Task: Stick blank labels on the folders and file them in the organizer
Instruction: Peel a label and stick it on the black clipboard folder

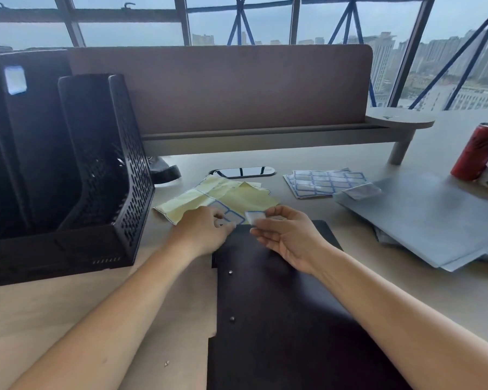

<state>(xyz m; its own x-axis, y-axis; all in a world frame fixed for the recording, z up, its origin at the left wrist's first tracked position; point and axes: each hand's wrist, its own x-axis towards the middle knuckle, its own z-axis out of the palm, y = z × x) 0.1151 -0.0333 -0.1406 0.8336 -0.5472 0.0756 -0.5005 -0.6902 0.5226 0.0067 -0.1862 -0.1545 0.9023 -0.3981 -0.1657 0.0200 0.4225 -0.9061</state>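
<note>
Black folder (279, 305) lies flat under both your hands. Your right hand (288, 240) pinches a white label (255, 216) just past the folder's top edge. Your left hand (203, 232), fingers curled, holds down the yellow sheet (237, 198). The organizer (119, 170) stands left of it.

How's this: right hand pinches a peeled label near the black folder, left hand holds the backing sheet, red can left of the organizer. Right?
No. Head view: the red can stands far right on the desk, the organizer at the left. Rest holds: right hand pinches the label near the black folder, left hand holds the backing sheet.
</note>
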